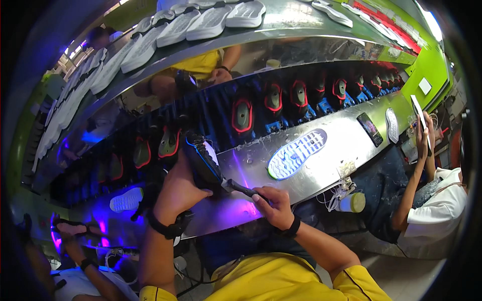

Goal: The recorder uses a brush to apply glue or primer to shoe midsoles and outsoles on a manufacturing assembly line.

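Observation:
My left hand point(181, 188) is closed round a black shoe upper point(202, 156) with blue trim and a pale band along its side, held tilted above the metal bench. In my right hand point(275, 206) is a dark-handled brush point(243, 188). Its head meets the lower end of the shoe, and the bristles cannot be made out. Right of the shoe, a white sole point(297, 154) with a bluish tread pattern lies on the bench point(251, 159). Another pale sole point(126, 199) rests to the left under violet light.
Behind the bench runs a row of dark shoes with red rims point(242, 114). White soles point(208, 22) line the shelf above. A dark phone-like device point(370, 129) and a small sole point(391, 125) lie at right. A cup point(352, 202) hangs near the edge. Co-workers sit either side.

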{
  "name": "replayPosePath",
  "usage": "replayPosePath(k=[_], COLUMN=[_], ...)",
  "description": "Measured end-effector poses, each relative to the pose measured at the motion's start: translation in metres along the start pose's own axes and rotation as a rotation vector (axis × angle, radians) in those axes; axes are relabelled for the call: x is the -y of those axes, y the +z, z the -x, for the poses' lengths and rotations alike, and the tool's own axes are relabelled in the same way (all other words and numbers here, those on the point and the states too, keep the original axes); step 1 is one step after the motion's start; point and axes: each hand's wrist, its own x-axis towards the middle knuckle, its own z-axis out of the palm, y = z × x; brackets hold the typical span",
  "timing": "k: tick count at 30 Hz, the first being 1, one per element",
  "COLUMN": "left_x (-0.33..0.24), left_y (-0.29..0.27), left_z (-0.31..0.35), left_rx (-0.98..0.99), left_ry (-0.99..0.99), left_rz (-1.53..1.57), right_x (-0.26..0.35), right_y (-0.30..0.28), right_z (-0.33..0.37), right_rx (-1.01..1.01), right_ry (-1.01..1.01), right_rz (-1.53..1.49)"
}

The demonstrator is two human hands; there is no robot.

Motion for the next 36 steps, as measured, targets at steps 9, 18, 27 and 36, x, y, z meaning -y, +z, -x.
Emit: replayPosePath(k=[9, 18, 27, 36], left_x=[0.051, -0.010, -0.034, -0.035], left_y=[0.022, 0.050, 0.044, 0.041], left_z=[0.030, 0.101, 0.109, 0.107], left_rx=[-0.144, 0.036, 0.117, 0.128], left_ry=[0.027, -0.131, -0.149, -0.146], left_rz=[0.503, 1.172, 1.241, 1.126], right_x=[0.028, 0.103, 0.109, 0.121], right_y=[-0.026, -0.058, -0.064, -0.070], right_z=[0.016, 0.008, 0.031, 0.019], right_rx=[0.041, 0.053, 0.097, 0.036], right_ry=[0.280, 0.119, 0.012, -0.112], right_rz=[-0.185, 0.046, 0.092, 0.254])
